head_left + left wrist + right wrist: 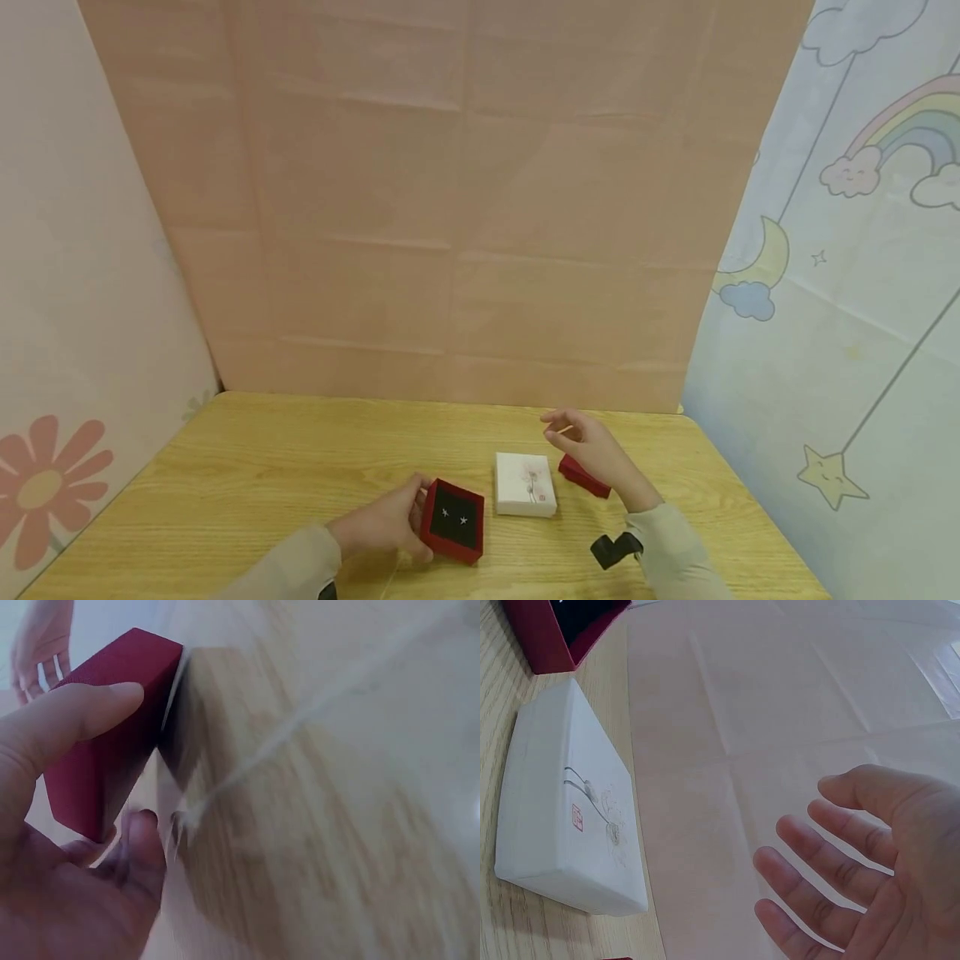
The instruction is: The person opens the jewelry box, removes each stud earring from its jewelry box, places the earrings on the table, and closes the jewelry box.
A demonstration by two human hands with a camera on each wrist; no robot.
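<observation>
"Which step?"
"Seemingly steadying: midway between the worktop's (300,450) side edges, the left hand (386,521) gripped the red box (453,550); the right hand (596,450) hung empty, fingers parted. The white box (525,483) sat shut."
"Next?"
"Apparently, grasping the red lid (585,477), nearer the right edge."
"Inside the red box?"
"Two star studs (463,521)."

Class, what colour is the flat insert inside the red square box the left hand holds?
The flat insert is black, best seen in the head view.
</observation>
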